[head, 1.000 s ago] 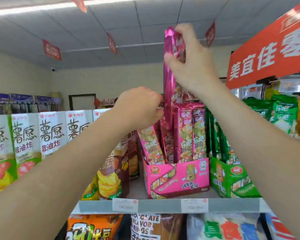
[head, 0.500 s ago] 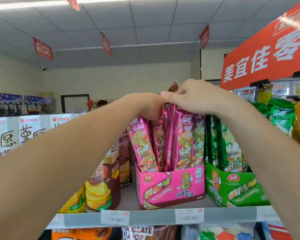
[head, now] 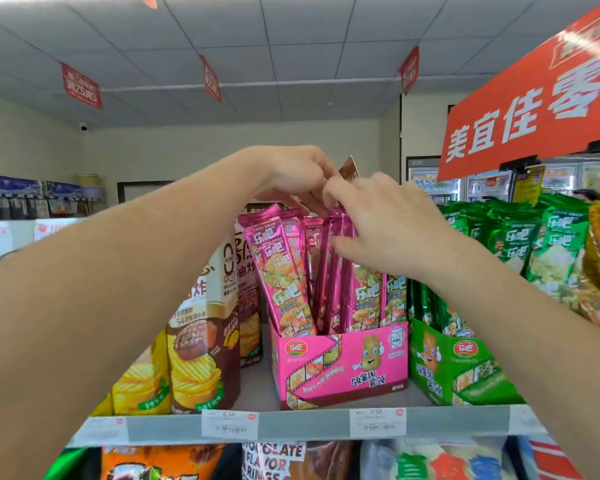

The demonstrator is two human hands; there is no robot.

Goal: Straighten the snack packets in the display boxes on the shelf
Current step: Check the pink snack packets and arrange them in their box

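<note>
A pink display box [head: 340, 367] stands on the shelf's front edge, filled with tall pink snack packets [head: 284, 271]. The leftmost packets lean to the left; the rest stand close to upright. My left hand [head: 298, 174] reaches over the packet tops, fingers pinching the upper edges at the back. My right hand [head: 385, 223] lies against the tops of the middle packets, its fingers curled round one packet's top edge. A green display box [head: 454, 365] with green packets [head: 513, 244] stands right beside the pink one.
Brown and yellow crisp bags [head: 201, 341] stand left of the pink box. The grey shelf rail [head: 302, 424] carries price tags. More snack bags sit on the shelf below. A red sign [head: 534, 109] hangs at the upper right.
My right hand has lowered the raised pink packet into the box and now rests on the packet tops. My left hand has shifted up over the back packets. The camera has tilted down.
</note>
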